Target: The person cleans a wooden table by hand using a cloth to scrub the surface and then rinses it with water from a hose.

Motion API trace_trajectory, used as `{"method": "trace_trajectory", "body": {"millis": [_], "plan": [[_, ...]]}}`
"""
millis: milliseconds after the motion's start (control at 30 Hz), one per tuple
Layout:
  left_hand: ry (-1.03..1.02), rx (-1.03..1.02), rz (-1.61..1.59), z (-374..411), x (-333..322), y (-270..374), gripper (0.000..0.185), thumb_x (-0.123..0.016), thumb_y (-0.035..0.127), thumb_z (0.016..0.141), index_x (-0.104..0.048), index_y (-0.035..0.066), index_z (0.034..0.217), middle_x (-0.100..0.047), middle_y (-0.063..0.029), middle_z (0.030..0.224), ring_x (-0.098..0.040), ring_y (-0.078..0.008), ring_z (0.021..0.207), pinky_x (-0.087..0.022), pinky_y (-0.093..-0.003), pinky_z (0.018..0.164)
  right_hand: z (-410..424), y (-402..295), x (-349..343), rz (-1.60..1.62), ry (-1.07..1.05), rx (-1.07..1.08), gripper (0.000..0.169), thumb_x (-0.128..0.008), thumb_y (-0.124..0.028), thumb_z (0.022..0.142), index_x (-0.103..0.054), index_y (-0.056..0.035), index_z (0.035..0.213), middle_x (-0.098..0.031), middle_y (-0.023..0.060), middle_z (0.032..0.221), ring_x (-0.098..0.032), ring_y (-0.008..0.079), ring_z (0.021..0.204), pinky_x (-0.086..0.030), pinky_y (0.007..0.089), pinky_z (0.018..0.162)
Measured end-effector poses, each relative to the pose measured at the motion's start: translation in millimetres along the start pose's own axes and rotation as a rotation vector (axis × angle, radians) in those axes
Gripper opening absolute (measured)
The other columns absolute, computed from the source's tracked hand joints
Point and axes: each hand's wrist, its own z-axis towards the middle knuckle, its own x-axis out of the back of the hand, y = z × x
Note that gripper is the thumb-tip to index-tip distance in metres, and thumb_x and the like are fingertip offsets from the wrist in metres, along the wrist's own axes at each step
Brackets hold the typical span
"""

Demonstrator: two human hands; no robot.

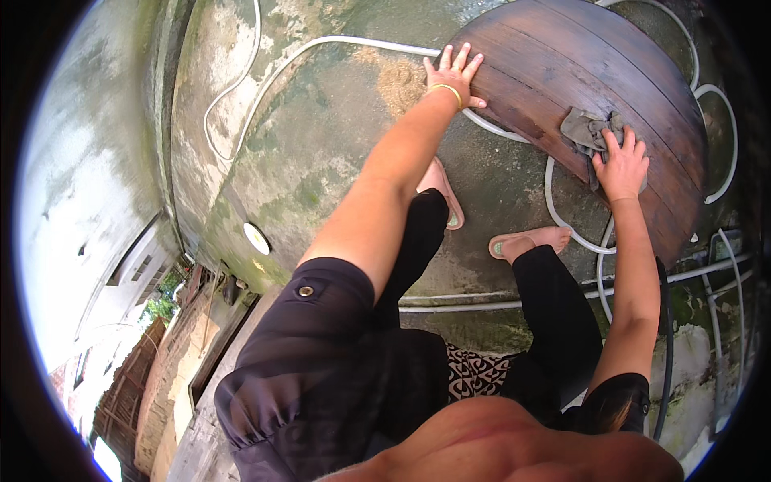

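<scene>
A round, dark brown tabletop of wooden planks (pixel 578 66) fills the upper right of the head view, its surface wet and shiny. My left hand (pixel 453 78) rests with spread fingers on its left edge, a yellow band around the wrist, and holds nothing. On the planks farther right, my right hand (pixel 622 162) presses on a crumpled grey-green cloth (pixel 585 129), fingertips at its edge. Part of the cloth lies under the palm and is hidden.
A white hose (pixel 337 40) loops over the stained concrete floor (pixel 337 138) and around the wood. Brown grains (pixel 400 84) lie scattered near my left hand. A small white dish (pixel 257 238) is at the left. Pipes (pixel 692 274) run along the lower right.
</scene>
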Motion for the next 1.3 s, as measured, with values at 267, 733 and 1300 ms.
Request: {"method": "trace_trajectory", "body": {"millis": [267,733,1300], "plan": [[0.049,-0.015,-0.382,-145.3,-51.3,-9.0,0.088,-0.068,0.040,0.092,-0.017,0.033,0.164,-0.004,-0.0067,0.174,-0.012,-0.0381,0.158,-0.026,-0.0625,0.121,-67.5,-7.6,62.6,0.299,-0.036,-0.067,0.075,-0.078,-0.023,0.081,-0.049,-0.0278,0.150,-0.026,0.0161,0.167,-0.037,0.0455,0.143,-0.038,0.0595,0.113],[-0.335,0.535,-0.904,-628.5,-108.8,-271.8,0.059,-0.062,0.041,0.090,-0.062,0.014,0.142,-0.058,-0.0149,0.147,-0.055,-0.0363,0.135,-0.044,-0.0420,0.113,-375.1,39.5,251.2,0.454,-0.579,-0.447,0.033,-0.078,-0.033,0.079,-0.080,-0.0124,0.105,-0.076,0.0141,0.109,-0.072,0.0292,0.106,-0.054,0.0375,0.097],[-0.199,0.724,-1.211,-809.0,-98.8,-197.7,0.041,-0.061,0.036,0.093,-0.073,0.010,0.123,-0.076,-0.0112,0.102,-0.070,-0.0265,0.088,-0.055,-0.0409,0.084,-242.0,-104.9,393.2,0.930,-0.422,-0.027,0.037,-0.074,-0.026,0.085,-0.073,-0.0081,0.117,-0.076,0.0106,0.097,-0.070,0.0188,0.091,-0.053,0.0338,0.085]]}}
